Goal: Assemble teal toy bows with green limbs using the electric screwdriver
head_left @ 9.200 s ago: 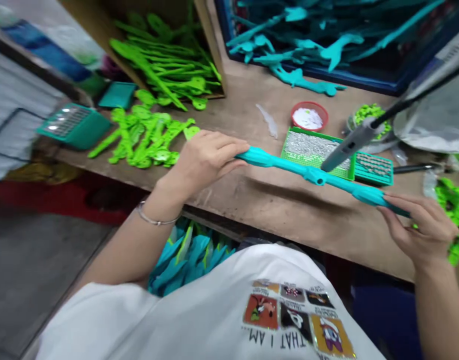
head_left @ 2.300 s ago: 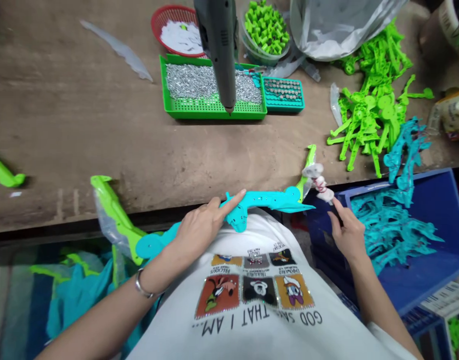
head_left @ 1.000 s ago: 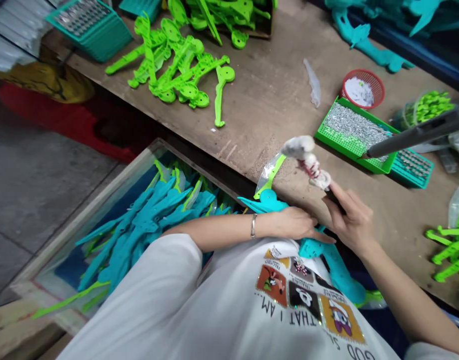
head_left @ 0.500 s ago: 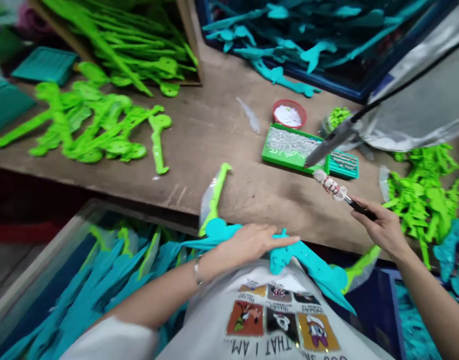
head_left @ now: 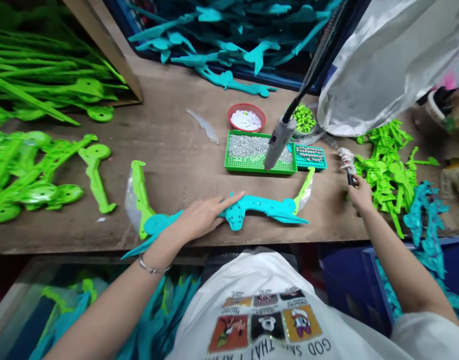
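A teal plastic toy bow [head_left: 265, 204] with lime-green end arms lies along the front of the workbench, a clear film piece by each arm. My left hand [head_left: 201, 216] is over its left half, gripping the body with the index finger stretched along it. The palm hides part of the bow. At the right, my right hand [head_left: 360, 194] is closed on the black handle of a tool [head_left: 347, 161] whose head is wrapped in whitish cloth. The wrapped head is beside the lime-green parts pile [head_left: 389, 172]. A grey electric screwdriver [head_left: 279, 142] hangs on a cord over a green tray.
The green tray [head_left: 231, 162] holds many small metal screws, beside a teal tray [head_left: 319, 166] and a red basket [head_left: 229, 117] of white pieces. Lime-green parts [head_left: 38, 195] lie left. A blue crate [head_left: 300, 82] of teal parts stands behind; another bin [head_left: 23, 295] is below the bench.
The toy bow has moved from the bench's front edge onto the bench top with my left hand. My right hand has carried the wrapped tool to the green pile. The view has shifted right.
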A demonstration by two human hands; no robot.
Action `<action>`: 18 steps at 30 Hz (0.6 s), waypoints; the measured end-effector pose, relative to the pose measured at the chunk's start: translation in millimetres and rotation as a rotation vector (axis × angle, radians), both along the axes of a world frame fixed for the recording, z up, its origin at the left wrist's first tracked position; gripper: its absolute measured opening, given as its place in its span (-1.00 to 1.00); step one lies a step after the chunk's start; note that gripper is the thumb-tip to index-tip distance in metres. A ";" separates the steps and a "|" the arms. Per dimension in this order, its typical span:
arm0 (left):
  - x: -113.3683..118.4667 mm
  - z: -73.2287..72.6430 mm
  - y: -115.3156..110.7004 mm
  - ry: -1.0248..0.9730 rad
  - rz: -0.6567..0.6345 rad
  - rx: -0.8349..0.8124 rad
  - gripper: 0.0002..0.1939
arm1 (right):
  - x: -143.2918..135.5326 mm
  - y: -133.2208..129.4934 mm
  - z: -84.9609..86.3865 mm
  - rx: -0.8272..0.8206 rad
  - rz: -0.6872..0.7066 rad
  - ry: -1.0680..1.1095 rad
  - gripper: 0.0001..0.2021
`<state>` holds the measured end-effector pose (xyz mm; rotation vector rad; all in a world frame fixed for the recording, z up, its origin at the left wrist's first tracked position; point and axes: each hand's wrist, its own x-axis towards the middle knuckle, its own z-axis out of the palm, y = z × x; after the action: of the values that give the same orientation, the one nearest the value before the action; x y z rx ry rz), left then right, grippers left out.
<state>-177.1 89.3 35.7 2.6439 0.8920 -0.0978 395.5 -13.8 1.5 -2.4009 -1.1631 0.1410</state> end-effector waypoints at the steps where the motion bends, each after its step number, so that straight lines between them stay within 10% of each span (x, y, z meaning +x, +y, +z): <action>1: 0.7 -1.1 5.0 -0.009 -0.011 -0.012 -0.08 | -3.3 5.9 -1.8 -0.012 -0.008 0.014 -0.33; 7: -0.9 -7.6 24.6 -0.043 -0.067 0.010 -0.13 | -55.0 12.7 25.6 -0.010 0.070 -0.319 -0.33; 13: -4.0 0.2 36.9 -0.059 -0.109 0.094 -0.19 | -144.1 12.3 53.4 -0.127 1.097 -0.396 -0.22; 18: 6.2 30.5 -14.5 -0.283 0.230 0.108 -0.48 | -156.8 18.3 49.8 -0.174 1.259 -0.315 -0.58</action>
<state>-171.0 74.8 66.2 2.5417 1.1169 0.3815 238.7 4.5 51.3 -1.4615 -2.7189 0.2575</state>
